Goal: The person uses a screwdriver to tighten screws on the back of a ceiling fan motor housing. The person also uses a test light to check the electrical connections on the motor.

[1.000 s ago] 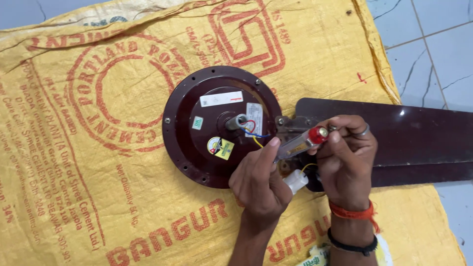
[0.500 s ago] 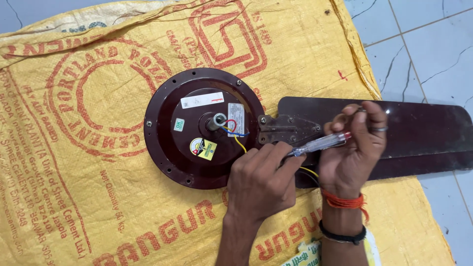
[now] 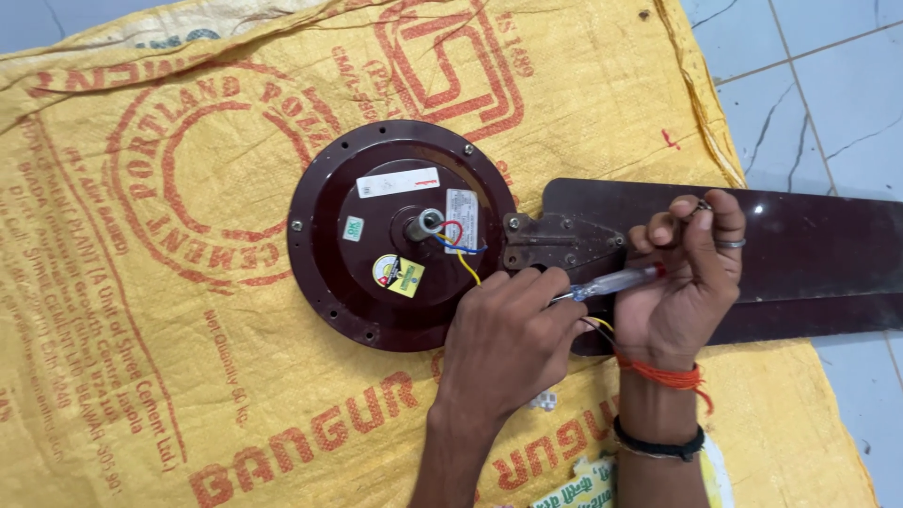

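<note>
Two hands working a screwdriver at the blade bracket of a ceiling fan lying on a sack on the floor.

Right hand [image 3: 682,273] is curled round the clear-handled, red-capped screwdriver [image 3: 611,280], which is now lying nearly level and pointing left; a second ago it was standing up much steeper with the red cap facing the camera, so it looks like the tip has been brought down to the dark metal bracket [image 3: 562,243]. Left hand [image 3: 508,339] is closed near the tip, fingers bunched, steadying it; can't tell whether it's pinching a screw. That round maroon metal fan motor housing [image 3: 400,235] is sitting on the yellow woven sack with red print [image 3: 169,282], dark brown blade [image 3: 809,254] sticking out right over the pale tiled floor [image 3: 828,85]. The view has also shifted, so the motor sits further left than before.
</note>
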